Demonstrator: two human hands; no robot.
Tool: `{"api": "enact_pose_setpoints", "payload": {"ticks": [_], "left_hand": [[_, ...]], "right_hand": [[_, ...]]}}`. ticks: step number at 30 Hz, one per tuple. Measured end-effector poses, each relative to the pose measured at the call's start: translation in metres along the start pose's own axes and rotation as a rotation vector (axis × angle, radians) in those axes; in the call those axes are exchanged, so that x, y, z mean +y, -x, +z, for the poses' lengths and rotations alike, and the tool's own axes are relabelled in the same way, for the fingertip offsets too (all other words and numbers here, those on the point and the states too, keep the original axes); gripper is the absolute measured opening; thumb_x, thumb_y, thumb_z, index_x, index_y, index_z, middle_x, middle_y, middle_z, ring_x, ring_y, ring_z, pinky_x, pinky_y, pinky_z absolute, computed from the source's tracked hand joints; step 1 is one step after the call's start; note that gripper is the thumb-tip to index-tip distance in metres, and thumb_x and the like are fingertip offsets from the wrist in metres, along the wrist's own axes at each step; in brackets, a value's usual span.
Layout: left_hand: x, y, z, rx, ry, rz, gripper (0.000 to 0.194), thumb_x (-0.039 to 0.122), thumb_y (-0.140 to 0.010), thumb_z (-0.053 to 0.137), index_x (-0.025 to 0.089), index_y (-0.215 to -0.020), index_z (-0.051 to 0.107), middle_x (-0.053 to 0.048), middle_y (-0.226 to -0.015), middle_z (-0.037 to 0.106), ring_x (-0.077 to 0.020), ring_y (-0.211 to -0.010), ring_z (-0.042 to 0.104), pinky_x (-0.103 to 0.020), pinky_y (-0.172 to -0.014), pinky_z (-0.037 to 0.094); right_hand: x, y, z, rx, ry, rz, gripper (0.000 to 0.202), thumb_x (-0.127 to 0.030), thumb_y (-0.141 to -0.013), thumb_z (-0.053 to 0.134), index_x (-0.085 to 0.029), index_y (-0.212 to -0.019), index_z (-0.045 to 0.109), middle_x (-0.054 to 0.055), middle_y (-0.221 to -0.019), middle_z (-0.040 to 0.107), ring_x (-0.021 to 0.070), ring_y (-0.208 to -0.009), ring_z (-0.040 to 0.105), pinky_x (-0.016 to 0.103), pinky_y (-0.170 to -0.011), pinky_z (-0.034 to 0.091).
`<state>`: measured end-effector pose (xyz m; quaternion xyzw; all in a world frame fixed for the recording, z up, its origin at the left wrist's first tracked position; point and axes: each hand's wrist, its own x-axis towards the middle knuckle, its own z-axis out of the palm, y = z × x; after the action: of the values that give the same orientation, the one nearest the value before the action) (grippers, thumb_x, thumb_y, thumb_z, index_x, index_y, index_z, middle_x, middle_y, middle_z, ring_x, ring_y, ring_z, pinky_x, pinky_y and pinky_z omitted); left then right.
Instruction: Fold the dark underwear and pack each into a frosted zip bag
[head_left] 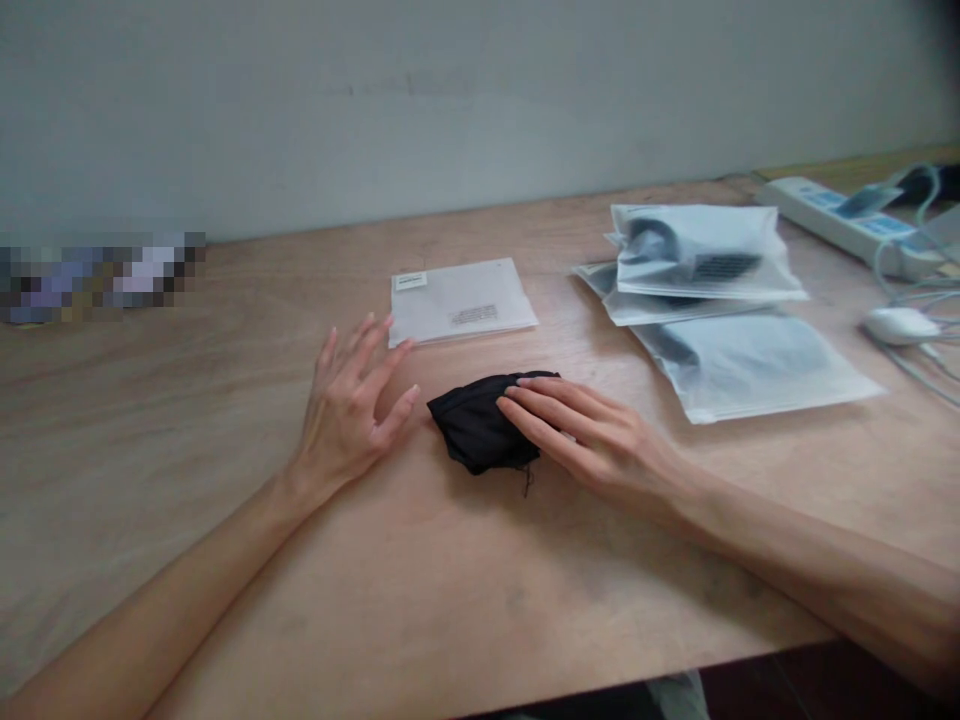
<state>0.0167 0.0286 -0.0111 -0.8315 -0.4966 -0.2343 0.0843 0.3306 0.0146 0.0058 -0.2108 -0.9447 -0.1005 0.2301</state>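
A small folded bundle of black cloth [480,425] lies on the wooden table, with a few loose threads at its lower edge. My right hand [589,430] rests over the bundle's right side, its fingers stretched out flat on the fabric. The thumb of that hand is mostly hidden. To the left, my left hand [352,400] is open with fingers spread and holds nothing. Its fingertips are close to the near left corner of a flat frosted plastic bag [465,290], which has a small label and printed text. Whether they touch the bag I cannot tell.
Several frosted bags [757,370] with dark contents lie stacked at the right. Behind them are a white power strip [840,215], a white adapter [900,326] and tangled cables. A blurred-out patch [97,275] covers something at the far left. A wall [375,120] bounds the table's back.
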Motion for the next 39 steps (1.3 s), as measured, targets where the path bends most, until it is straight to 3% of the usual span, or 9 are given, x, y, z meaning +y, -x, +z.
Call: {"api": "enact_pose_setpoints", "payload": {"ticks": [3, 7, 11, 14, 18, 22, 28, 35, 39], "left_hand": [[-0.013, -0.012, 0.011, -0.117, -0.017, -0.028, 0.054, 0.05, -0.102, 0.045, 0.018, -0.145, 0.054, -0.016, -0.168, 0.022, -0.0404, -0.154, 0.024, -0.071, -0.119, 0.025], [-0.016, -0.018, 0.018, -0.187, 0.038, 0.014, 0.057, 0.048, -0.106, 0.037, 0.011, -0.148, 0.048, -0.017, -0.153, 0.05, -0.0335, -0.145, 0.045, -0.067, -0.121, 0.026], [-0.01, -0.015, 0.016, -0.035, 0.027, 0.125, 0.035, 0.032, -0.106, 0.045, 0.014, -0.124, 0.068, -0.01, -0.127, 0.072, -0.024, -0.119, 0.069, -0.052, -0.117, 0.043], [-0.005, -0.012, 0.014, 0.084, 0.002, 0.2, 0.02, 0.023, -0.102, 0.055, 0.017, -0.106, 0.074, -0.005, -0.108, 0.079, -0.02, -0.099, 0.076, -0.045, -0.11, 0.05], [0.0, -0.012, 0.011, 0.127, 0.001, 0.241, 0.012, 0.022, -0.098, 0.063, 0.019, -0.097, 0.074, -0.002, -0.099, 0.08, -0.0184, -0.087, 0.077, -0.043, -0.107, 0.052], [0.003, -0.013, 0.01, 0.149, -0.061, 0.198, 0.014, 0.029, -0.096, 0.066, 0.019, -0.088, 0.072, -0.002, -0.091, 0.079, -0.0223, -0.085, 0.075, -0.041, -0.096, 0.056], [0.005, -0.009, 0.012, 0.116, -0.021, 0.108, 0.012, 0.024, -0.099, 0.059, 0.02, -0.103, 0.069, -0.002, -0.098, 0.078, -0.0191, -0.09, 0.075, -0.029, -0.081, 0.058], [0.007, -0.009, 0.01, 0.1, -0.036, 0.166, 0.014, 0.033, -0.099, 0.062, 0.021, -0.103, 0.067, -0.002, -0.097, 0.078, -0.0195, -0.088, 0.075, -0.028, -0.08, 0.056], [0.007, -0.008, 0.011, 0.109, -0.062, 0.186, 0.013, 0.028, -0.101, 0.057, 0.021, -0.101, 0.068, -0.001, -0.094, 0.078, -0.0175, -0.081, 0.074, -0.026, -0.074, 0.054]], "right_hand": [[0.001, -0.002, -0.002, 0.04, 0.003, -0.036, 0.032, -0.009, -0.102, 0.044, -0.005, -0.129, 0.061, 0.017, -0.124, 0.07, 0.0278, -0.121, 0.063, 0.044, -0.102, 0.056], [0.002, -0.002, 0.0, 0.06, -0.008, -0.042, 0.032, -0.01, -0.102, 0.045, -0.005, -0.129, 0.061, 0.018, -0.123, 0.07, 0.0271, -0.118, 0.064, 0.043, -0.099, 0.056], [0.002, 0.002, 0.006, 0.026, 0.012, -0.015, 0.042, -0.009, -0.1, 0.047, -0.004, -0.142, 0.052, 0.022, -0.144, 0.057, 0.0301, -0.122, 0.061, 0.047, -0.099, 0.055], [0.002, 0.003, 0.007, 0.012, 0.026, -0.045, 0.041, -0.009, -0.1, 0.05, -0.003, -0.14, 0.054, 0.021, -0.145, 0.058, 0.0311, -0.122, 0.06, 0.049, -0.1, 0.055], [0.003, 0.002, 0.003, 0.025, 0.002, -0.123, 0.036, -0.009, -0.1, 0.05, -0.006, -0.134, 0.06, 0.017, -0.14, 0.063, 0.0289, -0.122, 0.061, 0.047, -0.1, 0.056], [0.003, 0.0, 0.0, 0.034, -0.051, -0.198, 0.032, -0.011, -0.101, 0.049, -0.007, -0.129, 0.063, 0.017, -0.138, 0.064, 0.0281, -0.124, 0.062, 0.045, -0.101, 0.057], [0.003, 0.0, 0.0, 0.026, -0.057, -0.199, 0.031, -0.011, -0.102, 0.047, -0.008, -0.128, 0.064, 0.017, -0.138, 0.065, 0.0254, -0.126, 0.061, 0.043, -0.101, 0.057], [0.003, -0.001, -0.001, 0.043, -0.054, -0.204, 0.03, -0.011, -0.102, 0.047, -0.009, -0.127, 0.064, 0.015, -0.137, 0.066, 0.0245, -0.126, 0.062, 0.042, -0.102, 0.058], [0.003, -0.001, -0.001, 0.042, -0.067, -0.207, 0.03, -0.01, -0.102, 0.047, -0.007, -0.127, 0.063, 0.016, -0.135, 0.066, 0.0265, -0.123, 0.064, 0.043, -0.101, 0.058]]}}
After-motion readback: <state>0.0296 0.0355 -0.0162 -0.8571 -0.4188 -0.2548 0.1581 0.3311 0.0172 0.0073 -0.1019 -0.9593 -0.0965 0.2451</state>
